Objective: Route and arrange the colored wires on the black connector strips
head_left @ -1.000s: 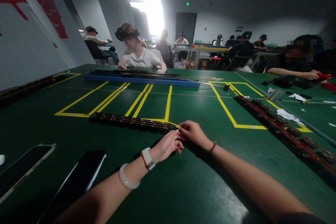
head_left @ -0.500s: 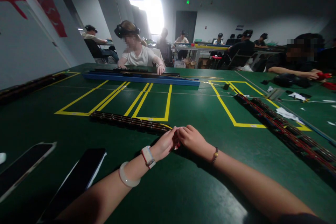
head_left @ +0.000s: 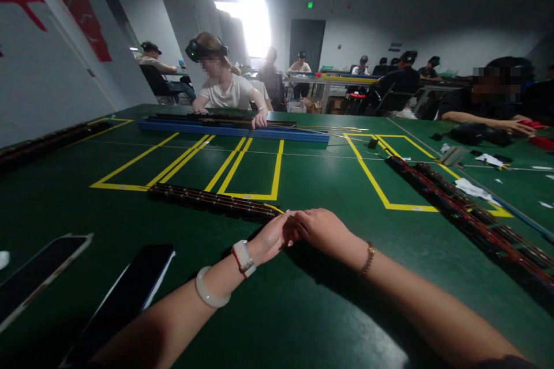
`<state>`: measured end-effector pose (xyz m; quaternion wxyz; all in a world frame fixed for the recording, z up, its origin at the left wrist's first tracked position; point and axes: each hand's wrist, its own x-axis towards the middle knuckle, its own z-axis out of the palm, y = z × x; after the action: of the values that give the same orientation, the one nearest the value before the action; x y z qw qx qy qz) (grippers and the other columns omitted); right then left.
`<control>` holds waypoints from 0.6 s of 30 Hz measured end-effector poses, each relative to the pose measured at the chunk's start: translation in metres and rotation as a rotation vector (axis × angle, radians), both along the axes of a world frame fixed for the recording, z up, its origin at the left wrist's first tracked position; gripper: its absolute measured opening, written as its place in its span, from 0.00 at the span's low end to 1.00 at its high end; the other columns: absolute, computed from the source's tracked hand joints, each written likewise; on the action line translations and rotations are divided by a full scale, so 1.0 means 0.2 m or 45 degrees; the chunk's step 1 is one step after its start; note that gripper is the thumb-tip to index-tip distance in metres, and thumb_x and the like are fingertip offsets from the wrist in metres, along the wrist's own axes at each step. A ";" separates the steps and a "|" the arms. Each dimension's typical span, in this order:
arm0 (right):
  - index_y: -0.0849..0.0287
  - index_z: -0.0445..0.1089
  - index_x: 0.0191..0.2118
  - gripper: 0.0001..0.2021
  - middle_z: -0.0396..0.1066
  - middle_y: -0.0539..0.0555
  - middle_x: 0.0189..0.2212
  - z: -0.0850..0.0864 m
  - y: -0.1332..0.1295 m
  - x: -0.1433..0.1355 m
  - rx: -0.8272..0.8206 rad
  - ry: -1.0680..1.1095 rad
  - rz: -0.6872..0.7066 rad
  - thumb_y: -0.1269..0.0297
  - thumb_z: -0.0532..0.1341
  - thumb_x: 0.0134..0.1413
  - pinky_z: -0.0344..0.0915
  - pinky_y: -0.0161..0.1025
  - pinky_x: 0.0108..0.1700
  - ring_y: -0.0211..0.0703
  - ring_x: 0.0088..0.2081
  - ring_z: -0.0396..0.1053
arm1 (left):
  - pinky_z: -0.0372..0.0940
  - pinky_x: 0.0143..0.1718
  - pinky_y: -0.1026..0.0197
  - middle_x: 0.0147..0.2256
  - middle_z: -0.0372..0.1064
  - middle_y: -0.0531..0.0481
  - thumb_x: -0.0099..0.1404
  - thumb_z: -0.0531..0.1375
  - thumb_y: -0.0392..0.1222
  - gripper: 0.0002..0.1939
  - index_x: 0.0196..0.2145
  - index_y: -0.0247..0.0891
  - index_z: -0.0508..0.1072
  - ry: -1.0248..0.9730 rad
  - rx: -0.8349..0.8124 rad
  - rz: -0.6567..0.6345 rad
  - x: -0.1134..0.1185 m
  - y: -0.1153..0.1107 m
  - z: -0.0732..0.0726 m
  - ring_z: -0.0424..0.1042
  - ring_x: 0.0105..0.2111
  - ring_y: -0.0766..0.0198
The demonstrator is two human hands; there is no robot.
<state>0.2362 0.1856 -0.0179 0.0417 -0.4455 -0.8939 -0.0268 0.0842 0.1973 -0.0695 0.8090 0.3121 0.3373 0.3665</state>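
My left hand (head_left: 270, 237) and my right hand (head_left: 324, 232) meet over the table, fingertips together, at the right end of a long dark strip (head_left: 212, 200) with thin metal lines along it. From that end a yellow wire (head_left: 272, 207) runs into the closed fingers of my left hand. The right hand's fingers are bent in a pinch against the left ones. What lies between the fingertips is small and mostly hidden.
Two phones (head_left: 134, 282) (head_left: 41, 268) lie at the front left of the green table (head_left: 346, 300). Yellow tape (head_left: 277, 170) marks rectangles. Another strip with red wires (head_left: 467, 219) lies right. Across the table, a person (head_left: 229, 89) works at a blue channel (head_left: 234, 131).
My right hand has turned slightly and its wrist has shifted right. A red bit under the fingers no longer shows. The left hand stays nearly still. The co-worker's hand across moved slightly left.
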 end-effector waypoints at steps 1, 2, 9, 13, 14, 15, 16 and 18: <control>0.62 0.68 0.43 0.08 0.71 0.54 0.32 -0.01 0.00 0.00 -0.001 -0.012 0.010 0.69 0.55 0.60 0.55 0.38 0.35 0.40 0.32 0.68 | 0.50 0.20 0.68 0.24 0.64 0.51 0.68 0.52 0.50 0.15 0.34 0.33 0.64 -0.003 0.002 -0.001 0.00 0.00 0.01 0.63 0.21 0.71; 0.61 0.67 0.45 0.09 0.71 0.54 0.32 -0.01 0.01 0.00 0.015 -0.024 0.016 0.70 0.55 0.60 0.56 0.38 0.35 0.40 0.32 0.68 | 0.51 0.21 0.68 0.24 0.65 0.51 0.68 0.52 0.50 0.15 0.34 0.33 0.64 -0.005 0.002 0.003 0.00 -0.01 0.01 0.64 0.21 0.70; 0.58 0.63 0.56 0.18 0.66 0.59 0.39 -0.02 0.10 0.04 0.305 -0.091 -0.050 0.65 0.57 0.60 0.57 0.39 0.39 0.44 0.39 0.65 | 0.59 0.26 0.66 0.31 0.68 0.46 0.67 0.54 0.41 0.09 0.37 0.30 0.65 0.060 0.116 0.001 0.02 -0.03 0.03 0.69 0.25 0.68; 0.60 0.64 0.55 0.18 0.65 0.59 0.39 -0.10 0.17 0.04 0.232 -0.125 -0.032 0.63 0.56 0.61 0.57 0.38 0.39 0.43 0.38 0.65 | 0.62 0.26 0.66 0.28 0.66 0.48 0.69 0.50 0.39 0.06 0.37 0.32 0.60 0.114 0.087 -0.022 0.02 -0.05 0.06 0.72 0.26 0.66; 0.59 0.65 0.54 0.17 0.65 0.59 0.39 -0.12 0.18 0.04 0.207 -0.136 -0.012 0.63 0.55 0.61 0.57 0.38 0.39 0.43 0.37 0.64 | 0.62 0.25 0.66 0.28 0.66 0.48 0.70 0.49 0.39 0.06 0.37 0.32 0.60 0.130 0.078 -0.028 0.02 -0.05 0.06 0.72 0.26 0.66; 0.59 0.66 0.53 0.16 0.65 0.58 0.38 -0.14 0.18 0.03 0.188 -0.146 0.014 0.63 0.55 0.61 0.56 0.38 0.38 0.43 0.37 0.64 | 0.63 0.25 0.66 0.29 0.67 0.48 0.70 0.48 0.39 0.06 0.37 0.33 0.59 0.142 0.072 -0.034 0.02 -0.05 0.06 0.72 0.26 0.66; 0.58 0.66 0.53 0.15 0.65 0.58 0.38 -0.15 0.19 0.04 0.175 -0.154 0.043 0.63 0.54 0.62 0.56 0.38 0.38 0.43 0.36 0.64 | 0.64 0.25 0.66 0.30 0.67 0.47 0.70 0.48 0.39 0.07 0.37 0.32 0.59 0.149 0.069 -0.038 0.02 -0.05 0.07 0.73 0.26 0.65; 0.57 0.65 0.53 0.15 0.65 0.57 0.37 -0.18 0.20 0.05 0.164 -0.160 0.106 0.64 0.54 0.62 0.56 0.39 0.38 0.43 0.36 0.63 | 0.64 0.25 0.66 0.30 0.68 0.45 0.70 0.48 0.39 0.07 0.37 0.32 0.60 0.149 0.067 -0.042 0.02 -0.05 0.07 0.73 0.26 0.65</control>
<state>0.2457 0.2255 -0.0530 0.0151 -0.4019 -0.9089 -0.1103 0.0881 0.1876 -0.0556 0.7853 0.3595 0.3693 0.3429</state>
